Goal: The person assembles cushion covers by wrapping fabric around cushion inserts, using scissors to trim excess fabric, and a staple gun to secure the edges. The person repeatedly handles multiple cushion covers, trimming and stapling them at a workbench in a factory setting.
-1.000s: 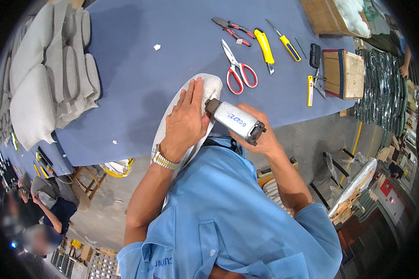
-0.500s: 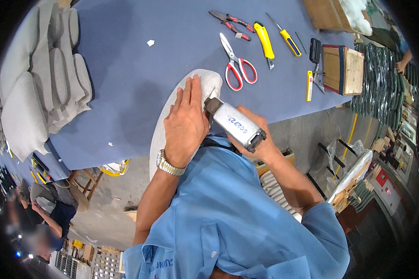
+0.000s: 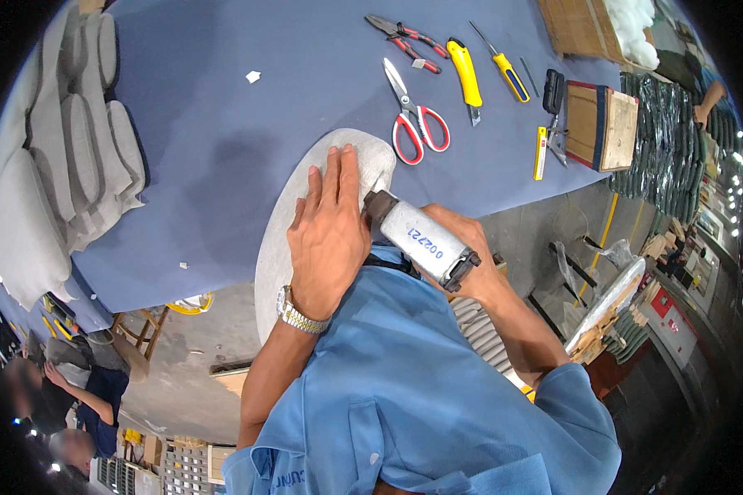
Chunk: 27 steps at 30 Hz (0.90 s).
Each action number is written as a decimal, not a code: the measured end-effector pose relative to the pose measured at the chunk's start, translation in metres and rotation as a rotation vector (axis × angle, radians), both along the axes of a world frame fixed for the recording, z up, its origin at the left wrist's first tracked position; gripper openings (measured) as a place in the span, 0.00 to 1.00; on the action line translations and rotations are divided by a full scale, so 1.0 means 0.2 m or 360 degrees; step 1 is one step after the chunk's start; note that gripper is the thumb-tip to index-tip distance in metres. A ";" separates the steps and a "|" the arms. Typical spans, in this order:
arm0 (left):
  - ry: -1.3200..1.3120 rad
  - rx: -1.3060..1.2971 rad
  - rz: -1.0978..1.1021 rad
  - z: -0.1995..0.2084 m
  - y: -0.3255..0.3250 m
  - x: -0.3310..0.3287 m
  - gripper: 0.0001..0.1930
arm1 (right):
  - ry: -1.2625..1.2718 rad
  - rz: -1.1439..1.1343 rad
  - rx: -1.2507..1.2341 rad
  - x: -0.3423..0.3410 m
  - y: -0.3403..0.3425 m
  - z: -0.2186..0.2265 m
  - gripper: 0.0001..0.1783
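A rounded, grey fabric-covered padded panel (image 3: 274,247) lies at the front edge of the blue table, partly hanging over it against my body. My left hand (image 3: 330,235) rests flat on it, fingers stretched out and a metal watch on the wrist. In my right hand (image 3: 469,239) is a silver staple gun (image 3: 425,241) with a dark nose. That nose meets the panel's right edge, close beside my left fingers; the exact contact point is hidden. My right fingers wrap around the tool's far side, mostly out of sight.
Beyond the panel lie red-handled scissors (image 3: 421,124), pliers (image 3: 409,41), a yellow utility knife (image 3: 464,70) and a screwdriver (image 3: 510,76). A wooden block (image 3: 600,128) stands at right. Grey padded pieces (image 3: 78,140) are piled at left. Another person (image 3: 82,396) sits at lower left.
The table and its tools appear shifted slightly left as the view moves. My hands and the staple gun sit slightly lower in the picture, still at the panel's edge.
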<state>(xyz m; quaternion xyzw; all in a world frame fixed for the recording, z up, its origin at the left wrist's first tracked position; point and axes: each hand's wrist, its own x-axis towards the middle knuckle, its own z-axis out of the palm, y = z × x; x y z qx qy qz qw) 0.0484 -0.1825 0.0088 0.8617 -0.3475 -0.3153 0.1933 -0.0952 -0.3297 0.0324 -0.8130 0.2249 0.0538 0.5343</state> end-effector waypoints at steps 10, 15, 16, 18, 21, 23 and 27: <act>0.0002 -0.0104 -0.0084 -0.02 0.01 0.03 0.56 | -0.0074 -0.0005 0.0241 -0.03 0.01 -0.11 0.32; 0.0034 -0.0432 -0.0051 -0.11 0.02 -0.02 0.51 | -0.0158 -0.0076 0.0259 0.01 -0.01 -0.05 0.28; -0.0025 -0.0412 -0.0082 -0.13 0.03 -0.01 0.50 | -0.0127 -0.0120 0.0337 0.01 0.02 -0.07 0.25; 0.0007 -0.0337 -0.0055 -0.09 0.00 -0.01 0.49 | -0.0181 -0.0154 0.0267 -0.01 0.04 -0.11 0.23; -0.0108 -0.0345 -0.0083 -0.16 0.04 -0.02 0.49 | -0.0293 -0.0205 0.0179 -0.02 0.07 -0.14 0.20; -0.0139 -0.0322 -0.0142 -0.17 0.04 -0.01 0.49 | -0.0272 -0.0211 0.0160 -0.02 0.08 -0.14 0.22; 0.0509 -0.0554 -0.0198 -0.06 0.04 0.08 0.50 | -0.0202 -0.0171 0.0036 -0.02 0.08 -0.22 0.27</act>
